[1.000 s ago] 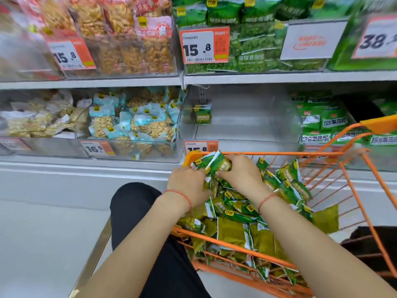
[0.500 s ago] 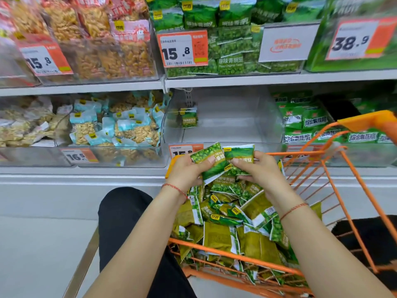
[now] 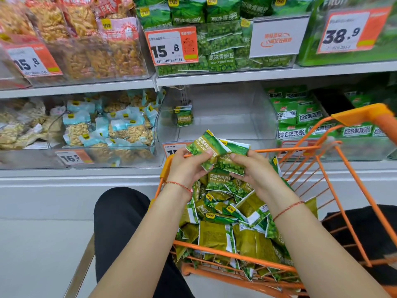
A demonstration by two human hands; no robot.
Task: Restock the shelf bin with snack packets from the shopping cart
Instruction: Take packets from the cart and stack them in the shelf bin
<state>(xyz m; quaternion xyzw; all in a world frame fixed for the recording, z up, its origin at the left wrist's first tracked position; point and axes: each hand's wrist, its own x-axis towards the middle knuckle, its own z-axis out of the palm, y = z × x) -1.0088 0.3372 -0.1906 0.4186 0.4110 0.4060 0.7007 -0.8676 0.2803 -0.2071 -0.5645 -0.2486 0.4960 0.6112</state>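
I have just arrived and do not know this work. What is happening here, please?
A person is restocking. Both hands, left hand and right hand, hold garlic pea packets above the orange shopping cart, which is full of them. The clear shelf bin ahead holds only one packet.

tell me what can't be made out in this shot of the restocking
- Price tag on the clear bin, head view: the held packets and left hand cover most of it.
- Number of held packets: they overlap between the left hand and right hand.
- Cart bottom: buried under the packet pile.
- Lone packet in the bin: print too small to read.
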